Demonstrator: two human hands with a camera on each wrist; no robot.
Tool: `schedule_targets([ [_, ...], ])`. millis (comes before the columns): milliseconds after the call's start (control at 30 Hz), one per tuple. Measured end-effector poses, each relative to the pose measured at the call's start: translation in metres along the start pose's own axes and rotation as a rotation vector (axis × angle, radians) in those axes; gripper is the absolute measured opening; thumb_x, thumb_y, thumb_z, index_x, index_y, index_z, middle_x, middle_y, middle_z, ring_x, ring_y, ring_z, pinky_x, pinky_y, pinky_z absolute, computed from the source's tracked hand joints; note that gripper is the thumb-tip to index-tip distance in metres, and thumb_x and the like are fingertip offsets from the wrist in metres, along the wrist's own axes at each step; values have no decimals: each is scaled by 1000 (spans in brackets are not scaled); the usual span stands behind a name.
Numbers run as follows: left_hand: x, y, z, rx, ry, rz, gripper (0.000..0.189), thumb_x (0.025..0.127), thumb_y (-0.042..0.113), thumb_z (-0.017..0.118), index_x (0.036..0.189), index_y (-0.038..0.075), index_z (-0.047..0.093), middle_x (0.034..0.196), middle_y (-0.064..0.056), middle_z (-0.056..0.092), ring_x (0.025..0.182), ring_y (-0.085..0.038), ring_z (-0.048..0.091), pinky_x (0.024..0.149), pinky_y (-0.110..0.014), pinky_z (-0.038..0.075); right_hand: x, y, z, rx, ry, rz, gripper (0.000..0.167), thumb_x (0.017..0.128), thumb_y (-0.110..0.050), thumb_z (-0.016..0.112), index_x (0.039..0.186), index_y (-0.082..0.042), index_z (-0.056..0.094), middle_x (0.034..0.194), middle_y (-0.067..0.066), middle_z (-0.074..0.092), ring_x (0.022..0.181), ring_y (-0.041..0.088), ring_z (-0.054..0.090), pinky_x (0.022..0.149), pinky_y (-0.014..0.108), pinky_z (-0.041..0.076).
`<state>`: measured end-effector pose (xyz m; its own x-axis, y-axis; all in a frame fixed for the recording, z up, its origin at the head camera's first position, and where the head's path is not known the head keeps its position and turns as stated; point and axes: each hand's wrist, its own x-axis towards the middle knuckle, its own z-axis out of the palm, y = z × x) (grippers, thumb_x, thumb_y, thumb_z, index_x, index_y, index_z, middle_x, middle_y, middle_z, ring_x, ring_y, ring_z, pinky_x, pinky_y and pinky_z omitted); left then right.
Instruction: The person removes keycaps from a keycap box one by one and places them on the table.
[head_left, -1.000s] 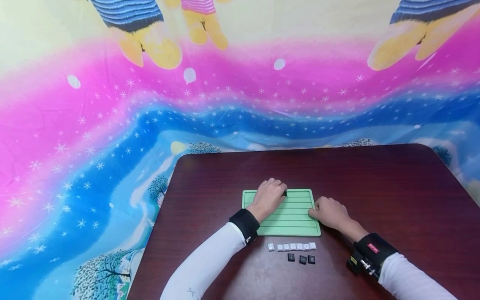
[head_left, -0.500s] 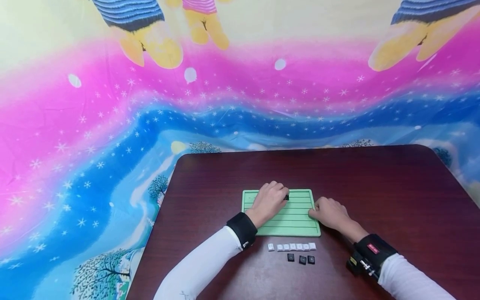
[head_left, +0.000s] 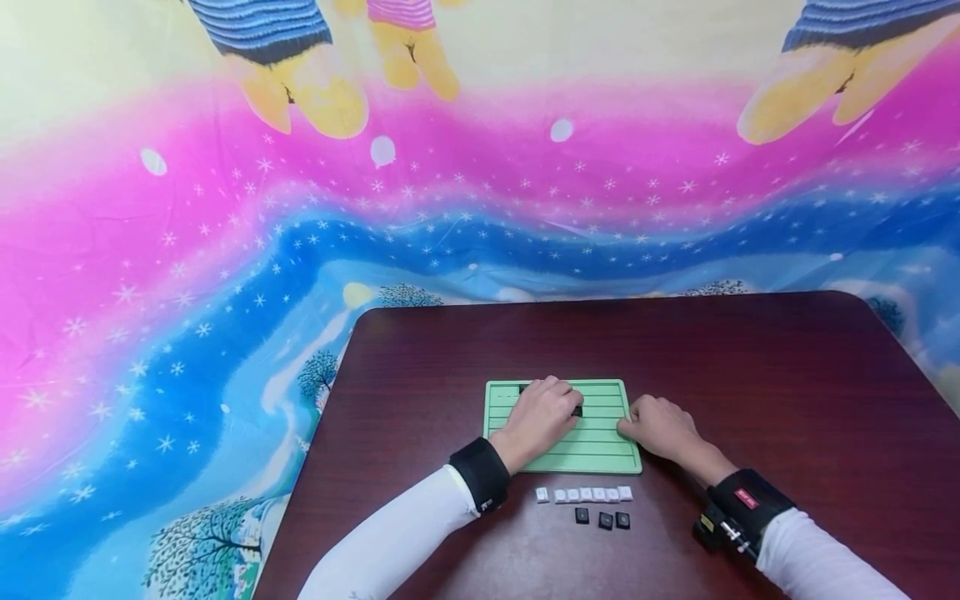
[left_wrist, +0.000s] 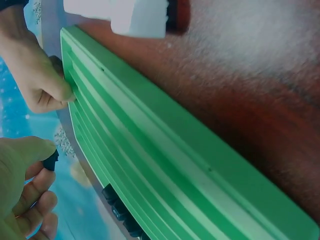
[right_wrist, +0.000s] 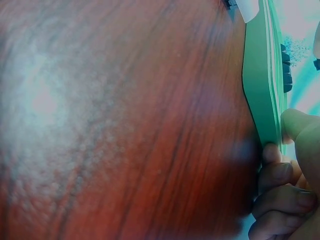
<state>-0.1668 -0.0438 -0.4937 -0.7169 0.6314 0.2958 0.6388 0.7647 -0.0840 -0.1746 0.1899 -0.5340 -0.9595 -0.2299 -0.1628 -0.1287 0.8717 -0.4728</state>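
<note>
My left hand [head_left: 542,414] is over the light green grooved tray [head_left: 600,457], pinching a black keycap [left_wrist: 50,161] between thumb and index finger. In the left wrist view this keycap stands apart from the tray. Several black keycaps [left_wrist: 120,211] sit in a row along the tray's far groove, mostly hidden behind my left hand in the head view. My right hand [head_left: 663,427] grips the tray's right edge, thumb [right_wrist: 296,125] on top and curled fingers below the rim.
A row of white keycaps [head_left: 587,494] lies on the dark red-brown table [head_left: 420,358] just in front of the tray. Nearer still are three loose black keycaps [head_left: 605,520]. A colourful printed cloth [head_left: 480,192] hangs behind the table.
My left hand has drawn back from the tray's far edge toward its middle, carrying the black keycap. A dark keycap in the far groove has come into view. My right hand stays put.
</note>
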Motion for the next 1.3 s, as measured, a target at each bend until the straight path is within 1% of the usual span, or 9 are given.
schedule_targets([
  [133, -4, 1, 1, -9, 9, 3, 15, 91, 32, 75, 104, 25, 75, 100, 11, 74, 92, -7, 63, 79, -21, 50, 0, 1, 0, 0, -6, -1, 43, 88, -26, 64, 54, -19, 39, 51, -9, 28, 47, 9, 26, 47, 24, 18],
  [267, -7, 2, 0, -11, 17, 2, 16, 91, 33, 75, 104, 25, 75, 100, 11, 73, 93, -7, 63, 77, -21, 50, 1, 1, 0, -3, -9, 2, 43, 88, -27, 64, 53, -19, 39, 51, -9, 28, 47, 9, 26, 46, 23, 18],
  [500, -14, 5, -4, -10, 6, 2, 16, 90, 33, 75, 104, 25, 75, 101, 11, 72, 94, -8, 63, 76, -23, 50, 2, 1, 1, -10, -1, 7, 43, 87, -26, 65, 54, -19, 38, 52, -8, 27, 47, 9, 26, 47, 24, 18],
  [567, -17, 6, -5, -5, 13, 5, 16, 90, 33, 75, 104, 25, 75, 100, 11, 72, 94, -8, 63, 77, -23, 50, 1, 0, 1, -10, -2, 8, 43, 88, -26, 65, 54, -19, 39, 52, -9, 27, 47, 9, 27, 47, 23, 18],
  [733, -24, 7, -5, -29, 41, 28, 18, 89, 33, 77, 103, 23, 74, 101, 10, 72, 94, -8, 64, 80, -23, 52, 1, 0, 1, -12, 0, 4, 44, 88, -26, 65, 54, -19, 39, 51, -9, 27, 47, 9, 26, 47, 23, 18],
  [833, -26, 8, -5, -35, 45, 33, 18, 89, 34, 77, 103, 23, 74, 101, 10, 73, 95, -8, 64, 81, -24, 52, 0, 1, 1, -14, -2, 6, 45, 88, -27, 65, 53, -19, 38, 51, -9, 27, 47, 9, 26, 47, 23, 17],
  [1133, -35, 9, -9, -42, 12, 14, 16, 89, 34, 76, 102, 25, 73, 99, 13, 72, 93, -6, 63, 76, -23, 48, -1, 1, 2, -11, 12, 0, 44, 88, -26, 64, 53, -19, 37, 52, -9, 26, 47, 9, 25, 47, 24, 17],
  [1300, -38, 10, -11, -53, 18, 13, 17, 88, 35, 77, 102, 26, 73, 99, 13, 72, 91, -6, 62, 74, -22, 48, 0, 1, 1, -11, 4, 6, 44, 87, -27, 64, 53, -20, 37, 51, -9, 26, 47, 8, 25, 47, 23, 17],
])
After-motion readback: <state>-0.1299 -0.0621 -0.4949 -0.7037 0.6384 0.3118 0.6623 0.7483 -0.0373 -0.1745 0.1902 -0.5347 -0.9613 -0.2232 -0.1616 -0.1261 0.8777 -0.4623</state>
